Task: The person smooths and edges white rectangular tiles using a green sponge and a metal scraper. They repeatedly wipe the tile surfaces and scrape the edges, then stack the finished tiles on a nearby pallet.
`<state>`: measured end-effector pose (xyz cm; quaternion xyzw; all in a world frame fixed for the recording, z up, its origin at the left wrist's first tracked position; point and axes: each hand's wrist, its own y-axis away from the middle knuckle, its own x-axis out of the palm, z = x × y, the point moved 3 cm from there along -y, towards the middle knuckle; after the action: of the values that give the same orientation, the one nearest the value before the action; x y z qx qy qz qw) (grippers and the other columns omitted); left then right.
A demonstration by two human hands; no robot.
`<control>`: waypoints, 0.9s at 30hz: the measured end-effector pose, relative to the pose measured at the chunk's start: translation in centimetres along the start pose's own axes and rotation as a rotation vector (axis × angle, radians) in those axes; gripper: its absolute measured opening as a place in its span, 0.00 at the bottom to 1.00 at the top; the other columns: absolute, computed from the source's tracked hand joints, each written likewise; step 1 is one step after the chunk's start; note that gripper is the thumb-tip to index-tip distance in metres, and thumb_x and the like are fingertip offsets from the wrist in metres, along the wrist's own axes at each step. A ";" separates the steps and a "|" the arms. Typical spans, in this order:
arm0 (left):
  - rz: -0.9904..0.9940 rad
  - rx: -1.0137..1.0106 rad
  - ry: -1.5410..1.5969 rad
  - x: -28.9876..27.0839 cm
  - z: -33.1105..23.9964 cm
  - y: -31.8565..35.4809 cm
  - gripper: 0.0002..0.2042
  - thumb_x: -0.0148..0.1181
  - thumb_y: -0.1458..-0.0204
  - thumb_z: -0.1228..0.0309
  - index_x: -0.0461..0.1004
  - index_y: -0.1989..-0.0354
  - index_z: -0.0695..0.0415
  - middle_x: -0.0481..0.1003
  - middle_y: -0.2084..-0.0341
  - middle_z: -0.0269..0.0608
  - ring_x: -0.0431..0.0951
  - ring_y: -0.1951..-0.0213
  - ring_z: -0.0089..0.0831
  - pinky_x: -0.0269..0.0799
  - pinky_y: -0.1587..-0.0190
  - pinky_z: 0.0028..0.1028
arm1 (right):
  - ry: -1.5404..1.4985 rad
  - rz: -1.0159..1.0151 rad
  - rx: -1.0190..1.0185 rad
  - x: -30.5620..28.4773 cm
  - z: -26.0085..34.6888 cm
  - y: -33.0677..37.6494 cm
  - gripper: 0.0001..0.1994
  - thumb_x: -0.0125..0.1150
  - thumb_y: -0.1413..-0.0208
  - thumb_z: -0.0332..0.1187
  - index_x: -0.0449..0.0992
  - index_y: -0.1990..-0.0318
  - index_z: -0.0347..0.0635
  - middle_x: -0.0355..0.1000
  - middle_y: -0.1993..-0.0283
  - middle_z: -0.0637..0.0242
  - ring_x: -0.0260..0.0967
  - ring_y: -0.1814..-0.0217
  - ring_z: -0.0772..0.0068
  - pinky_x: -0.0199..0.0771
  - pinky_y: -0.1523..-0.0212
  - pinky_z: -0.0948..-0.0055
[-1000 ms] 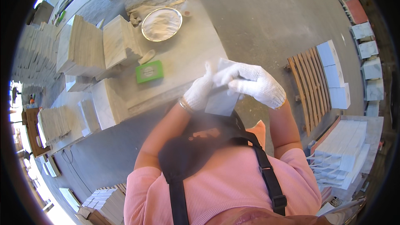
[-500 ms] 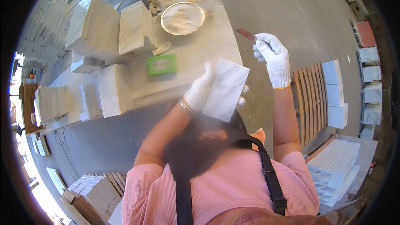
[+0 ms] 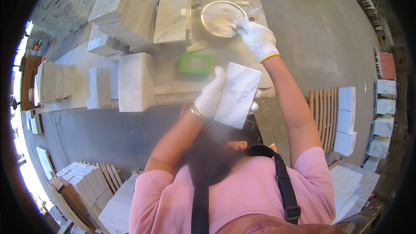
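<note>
My left hand [image 3: 211,94], in a white knit glove, holds a white marble tile [image 3: 237,95] with grey veins, its broad face up and fingertips round the right edge. My right hand [image 3: 258,40], gloved in white with a yellow cuff edge, reaches over the table to the right rim of a round bowl [image 3: 202,15] filled with white powder or paste [image 3: 222,16]. Its fingers are pressed together at the bowl; the glove hides what they grip. No scraper blade shows clearly now. Left of the tile, a green box [image 3: 195,63] lies on the table.
Stacks of marble slabs [image 3: 125,11] and tiles [image 3: 136,82] crowd the table's [image 3: 167,87] left side. A pale oblong object [image 3: 197,46] lies behind the green box. On the floor at right stand a wooden pallet [image 3: 323,119] and white blocks [image 3: 346,121].
My right hand has swung left and forward to the bowl; the small reddish-brown scraper blade it held is out of sight. My left hand still holds the tile. The view has shifted left.
</note>
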<state>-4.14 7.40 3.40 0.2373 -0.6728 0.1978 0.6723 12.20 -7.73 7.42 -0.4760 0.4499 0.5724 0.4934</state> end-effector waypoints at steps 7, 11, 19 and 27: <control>-0.134 0.019 -0.104 -0.5 -1.0 0.3 0.42 0.28 0.31 0.35 0.59 0.26 0.61 0.70 0.34 0.53 0.75 0.38 0.48 0.75 0.39 0.53 | -0.317 -0.248 -0.138 -3.9 1.3 4.9 0.18 0.62 0.36 0.48 0.82 0.43 0.55 0.79 0.42 0.62 0.76 0.40 0.56 0.76 0.42 0.60; -0.264 0.092 -0.347 0.5 -0.6 0.1 0.40 0.29 0.29 0.38 0.57 0.25 0.61 0.69 0.33 0.50 0.73 0.35 0.43 0.70 0.33 0.47 | -0.769 -0.085 -0.138 -4.3 2.7 9.8 0.20 0.64 0.36 0.45 0.80 0.41 0.45 0.78 0.41 0.59 0.74 0.38 0.55 0.73 0.37 0.63; 0.163 0.026 0.106 2.4 1.3 0.2 0.39 0.32 0.29 0.38 0.59 0.26 0.62 0.69 0.33 0.49 0.73 0.35 0.42 0.69 0.32 0.42 | -0.521 -0.293 -0.163 -3.7 1.7 14.9 0.14 0.64 0.36 0.33 0.81 0.45 0.43 0.80 0.47 0.58 0.79 0.46 0.61 0.77 0.44 0.67; -0.017 -0.012 -0.144 1.1 1.7 1.1 0.48 0.42 0.40 0.28 0.57 0.24 0.57 0.70 0.34 0.54 0.75 0.40 0.57 0.74 0.41 0.57 | -0.761 -0.328 0.145 -3.6 -3.7 19.6 0.16 0.65 0.36 0.31 0.81 0.42 0.42 0.81 0.43 0.61 0.77 0.39 0.67 0.74 0.39 0.70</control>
<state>-6.13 7.25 4.50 0.2523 -0.7186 0.1705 0.6252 -6.71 -14.03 11.37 -0.2598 0.1929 0.5883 0.7411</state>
